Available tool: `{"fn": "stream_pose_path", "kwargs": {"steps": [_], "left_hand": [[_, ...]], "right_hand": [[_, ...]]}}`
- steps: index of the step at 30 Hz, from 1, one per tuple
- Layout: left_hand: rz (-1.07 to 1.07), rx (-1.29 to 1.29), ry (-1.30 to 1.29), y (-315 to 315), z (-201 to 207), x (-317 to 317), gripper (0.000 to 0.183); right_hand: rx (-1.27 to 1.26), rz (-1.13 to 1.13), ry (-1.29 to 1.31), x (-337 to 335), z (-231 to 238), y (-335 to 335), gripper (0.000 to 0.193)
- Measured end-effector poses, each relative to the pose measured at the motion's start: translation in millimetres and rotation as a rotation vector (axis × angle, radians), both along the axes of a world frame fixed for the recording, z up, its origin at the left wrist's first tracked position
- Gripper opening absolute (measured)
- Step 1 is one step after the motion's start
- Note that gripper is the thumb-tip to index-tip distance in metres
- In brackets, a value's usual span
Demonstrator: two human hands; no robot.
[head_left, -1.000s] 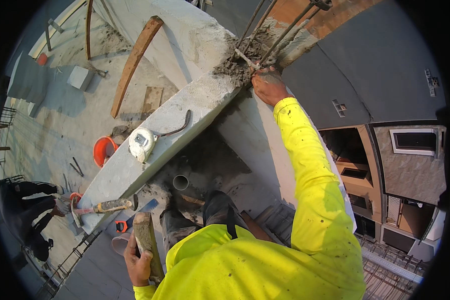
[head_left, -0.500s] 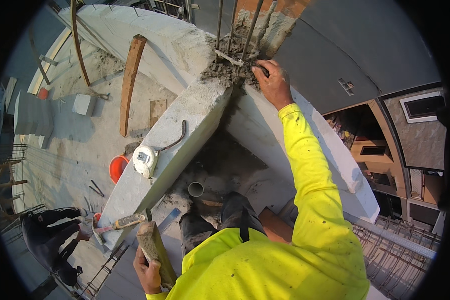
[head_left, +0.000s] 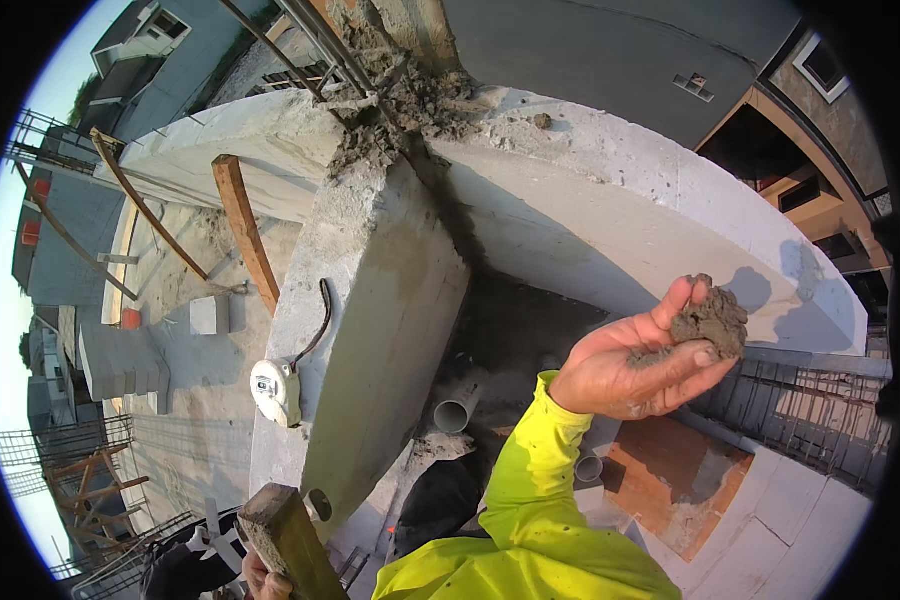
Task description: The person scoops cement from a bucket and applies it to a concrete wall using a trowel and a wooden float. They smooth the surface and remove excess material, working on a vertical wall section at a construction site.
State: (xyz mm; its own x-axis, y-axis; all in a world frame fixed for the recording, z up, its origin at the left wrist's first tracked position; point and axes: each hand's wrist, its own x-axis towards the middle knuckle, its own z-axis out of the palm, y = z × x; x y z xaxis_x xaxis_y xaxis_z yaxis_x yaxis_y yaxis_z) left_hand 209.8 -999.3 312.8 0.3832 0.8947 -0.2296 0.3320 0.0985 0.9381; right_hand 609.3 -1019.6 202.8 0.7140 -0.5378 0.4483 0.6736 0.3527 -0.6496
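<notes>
My right hand (head_left: pixel 618 372) is raised to the right, with thumb and fingers closed round a lump of wet grey mortar (head_left: pixel 712 325). More mortar is smeared on its palm. At the lower left, my left hand (head_left: pixel 262 580), partly cut off, grips a short piece of timber (head_left: pixel 292 540). Ahead, rough mortar (head_left: pixel 405 100) is heaped where the white block walls meet, around upright steel bars (head_left: pixel 325 45). Neither hand touches this heap. A round white case with a dark strap (head_left: pixel 275 392) rests on top of the near wall (head_left: pixel 345 250).
A grey pipe (head_left: pixel 458 402) stands in the corner between the walls. Wooden props (head_left: pixel 242 230) and stacked white blocks (head_left: pixel 120 360) are on the left. An orange-brown board (head_left: pixel 670 480) lies at the lower right, near steel reinforcement bars (head_left: pixel 810 410). Another person's dark clothing (head_left: pixel 185 570) shows at the lower left.
My right hand has left the mortar heap and come back down to the right, now holding a lump. The view has shifted right. My left hand still holds the timber.
</notes>
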Motion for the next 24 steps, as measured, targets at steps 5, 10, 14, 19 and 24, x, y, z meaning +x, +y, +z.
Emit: {"fn": "stream_pose_path", "kwargs": {"steps": [5,10,14,19,24], "left_hand": [[-0.044,-0.041,-0.046,-0.2,-7.2,-15.8,0.089],[0.010,-0.059,-0.136,-1.5,-4.1,-2.0,0.090],[0.096,0.005,-0.117,-2.3,-1.4,28.7,0.088],[-0.056,0.008,-0.027,7.6,-25.6,92.8,0.091],[-0.022,0.140,-0.253,8.4,-105.5,220.9,0.084]], "right_hand": [[-0.240,0.241,0.127,-33.1,-65.6,93.2,0.027],[-0.556,1.132,0.894,-82.4,-135.3,32.7,0.039],[-0.832,1.176,0.710,-121.2,-137.6,-26.3,0.035],[-0.583,1.340,0.546,-140.9,-70.5,-86.7,0.038],[-0.899,0.910,0.238,-55.9,-14.2,-104.6,0.040]]}}
